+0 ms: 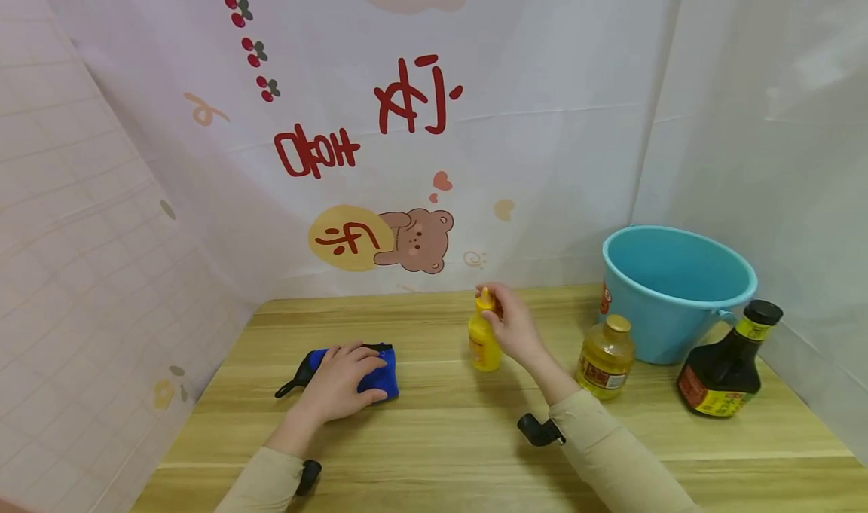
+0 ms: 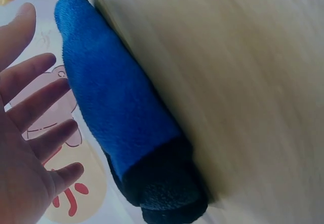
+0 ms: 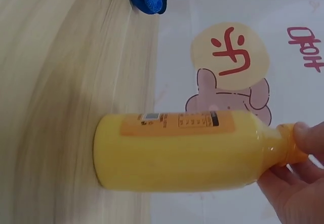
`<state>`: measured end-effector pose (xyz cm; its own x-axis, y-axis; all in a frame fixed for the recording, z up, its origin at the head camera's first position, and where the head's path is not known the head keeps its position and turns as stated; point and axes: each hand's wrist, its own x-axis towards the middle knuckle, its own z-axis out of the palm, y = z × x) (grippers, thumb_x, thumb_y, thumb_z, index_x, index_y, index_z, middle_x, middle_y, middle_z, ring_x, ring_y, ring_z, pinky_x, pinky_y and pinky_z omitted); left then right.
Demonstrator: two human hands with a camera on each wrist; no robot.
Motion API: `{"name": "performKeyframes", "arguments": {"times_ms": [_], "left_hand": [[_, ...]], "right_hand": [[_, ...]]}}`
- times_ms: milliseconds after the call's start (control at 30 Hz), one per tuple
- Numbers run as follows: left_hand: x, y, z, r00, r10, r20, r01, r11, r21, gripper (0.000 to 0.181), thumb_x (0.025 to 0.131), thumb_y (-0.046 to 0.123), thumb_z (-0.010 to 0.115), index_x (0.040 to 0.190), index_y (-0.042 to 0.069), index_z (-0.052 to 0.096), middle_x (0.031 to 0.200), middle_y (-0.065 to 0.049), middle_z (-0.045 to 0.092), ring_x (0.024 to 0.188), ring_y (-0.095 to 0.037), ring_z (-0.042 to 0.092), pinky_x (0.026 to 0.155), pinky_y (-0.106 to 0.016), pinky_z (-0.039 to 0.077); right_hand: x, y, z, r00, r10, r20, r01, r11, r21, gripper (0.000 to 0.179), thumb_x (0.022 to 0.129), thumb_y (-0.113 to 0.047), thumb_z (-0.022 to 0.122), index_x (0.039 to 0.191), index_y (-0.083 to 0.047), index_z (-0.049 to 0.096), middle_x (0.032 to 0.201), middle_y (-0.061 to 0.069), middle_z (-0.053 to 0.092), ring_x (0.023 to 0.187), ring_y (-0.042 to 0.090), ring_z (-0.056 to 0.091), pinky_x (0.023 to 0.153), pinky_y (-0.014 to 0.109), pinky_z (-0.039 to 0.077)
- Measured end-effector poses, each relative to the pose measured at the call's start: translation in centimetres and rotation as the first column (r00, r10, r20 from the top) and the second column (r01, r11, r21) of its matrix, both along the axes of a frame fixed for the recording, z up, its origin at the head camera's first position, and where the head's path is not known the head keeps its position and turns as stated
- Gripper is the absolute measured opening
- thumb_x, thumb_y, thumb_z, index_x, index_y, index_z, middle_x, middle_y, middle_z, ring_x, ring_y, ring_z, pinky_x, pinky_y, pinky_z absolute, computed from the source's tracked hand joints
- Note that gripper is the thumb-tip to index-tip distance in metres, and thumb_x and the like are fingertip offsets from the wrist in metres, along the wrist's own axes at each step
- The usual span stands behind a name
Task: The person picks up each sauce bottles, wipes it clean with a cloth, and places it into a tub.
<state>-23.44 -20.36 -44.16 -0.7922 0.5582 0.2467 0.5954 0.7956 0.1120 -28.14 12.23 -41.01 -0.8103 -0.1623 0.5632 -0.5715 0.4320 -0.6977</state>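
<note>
My left hand, fingers spread and fairly straight, is over a blue and black plush cloth with a dark loop at its left end. In the left wrist view the fingers stretch out beside the folded cloth, not curled round it; whether they touch it I cannot tell. With thumb and fingers, my right hand grips a yellow squeeze bottle at its cap and neck. The bottle is upright, its orange label partly visible; whether its base touches the wooden table I cannot tell.
Right of my right hand stands a clear bottle of yellow liquid with a gold cap. A light blue bucket is behind it, and a dark sauce bottle stands farther right. Printed cloth hangs along the table's back edge.
</note>
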Motion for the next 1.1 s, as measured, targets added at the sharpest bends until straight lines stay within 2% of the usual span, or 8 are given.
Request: {"name": "performKeyframes", "arguments": {"times_ms": [300, 400, 533, 633, 800, 933, 1100], "left_hand": [[-1.0, -0.6, -0.5, 0.998, -0.067, -0.015, 0.067, 0.998, -0.013, 0.046, 0.082, 0.04, 0.08, 0.117, 0.012, 0.072, 0.118, -0.006, 0.065, 0.118, -0.031, 0.055, 0.099, -0.061, 0.038], [-1.2, -0.8, -0.7, 0.997, -0.079, 0.012, 0.079, 0.997, -0.014, 0.048, 0.081, 0.042, 0.08, 0.118, 0.012, 0.072, 0.121, -0.008, 0.064, 0.119, -0.032, 0.053, 0.097, -0.062, 0.038], [-1.6, -1.1, -0.7, 0.994, -0.078, 0.08, 0.08, 0.997, -0.021, 0.053, 0.079, 0.045, 0.082, 0.12, 0.014, 0.071, 0.127, -0.01, 0.06, 0.126, -0.039, 0.048, 0.098, -0.069, 0.033], [-2.0, -1.3, -0.6, 0.99, -0.081, 0.115, 0.085, 0.996, -0.03, 0.057, 0.076, 0.046, 0.083, 0.122, 0.015, 0.07, 0.129, -0.01, 0.057, 0.128, -0.042, 0.045, 0.098, -0.074, 0.03], [-2.9, -1.6, -0.7, 0.985, -0.104, 0.135, 0.111, 0.992, -0.051, 0.061, 0.072, 0.047, 0.086, 0.123, 0.018, 0.069, 0.129, -0.008, 0.055, 0.127, -0.037, 0.045, 0.099, -0.075, 0.027], [-3.6, -1.9, -1.1, 0.985, -0.109, 0.137, 0.117, 0.992, -0.055, 0.06, 0.071, 0.048, 0.087, 0.122, 0.021, 0.069, 0.129, -0.005, 0.054, 0.126, -0.032, 0.046, 0.1, -0.072, 0.03], [-4.1, -2.1, -1.6, 0.982, -0.133, 0.133, 0.138, 0.99, -0.023, 0.054, 0.072, 0.045, 0.087, 0.118, 0.023, 0.069, 0.126, -0.005, 0.054, 0.118, -0.033, 0.051, 0.096, -0.066, 0.038]], "right_hand": [[-0.9, -0.8, -0.3, 0.996, 0.083, 0.045, -0.082, 0.996, -0.023, 0.037, 0.09, 0.012, 0.063, 0.125, 0.004, 0.058, 0.118, 0.018, 0.066, 0.106, 0.033, 0.063, 0.091, 0.046, 0.053], [-1.3, -1.1, -0.4, 0.992, 0.114, 0.058, -0.113, 0.993, -0.019, 0.037, 0.09, 0.009, 0.064, 0.126, 0.003, 0.058, 0.119, 0.016, 0.066, 0.105, 0.031, 0.064, 0.092, 0.046, 0.053], [-1.8, -1.4, -0.4, 0.987, 0.15, 0.05, -0.15, 0.989, -0.01, 0.037, 0.09, 0.007, 0.066, 0.126, 0.004, 0.059, 0.123, 0.017, 0.064, 0.108, 0.032, 0.064, 0.096, 0.045, 0.05], [-1.8, -1.4, -0.3, 0.99, 0.133, 0.05, -0.134, 0.991, 0.015, 0.038, 0.09, 0.004, 0.068, 0.127, 0.002, 0.061, 0.126, 0.015, 0.064, 0.106, 0.032, 0.065, 0.095, 0.047, 0.051], [-1.7, -1.4, -0.2, 0.994, 0.064, 0.084, -0.069, 0.995, 0.068, 0.04, 0.091, -0.005, 0.071, 0.13, -0.007, 0.063, 0.121, 0.012, 0.067, 0.099, 0.029, 0.068, 0.087, 0.05, 0.055], [-1.7, -1.4, -0.3, 0.994, 0.054, 0.094, -0.061, 0.995, 0.074, 0.04, 0.091, -0.006, 0.071, 0.13, -0.007, 0.063, 0.119, 0.012, 0.067, 0.099, 0.029, 0.068, 0.083, 0.047, 0.056], [-1.5, -1.3, -0.5, 0.996, 0.046, 0.08, -0.053, 0.995, 0.085, 0.035, 0.091, -0.007, 0.071, 0.125, -0.004, 0.063, 0.115, 0.012, 0.068, 0.1, 0.029, 0.068, 0.081, 0.042, 0.058]]}}
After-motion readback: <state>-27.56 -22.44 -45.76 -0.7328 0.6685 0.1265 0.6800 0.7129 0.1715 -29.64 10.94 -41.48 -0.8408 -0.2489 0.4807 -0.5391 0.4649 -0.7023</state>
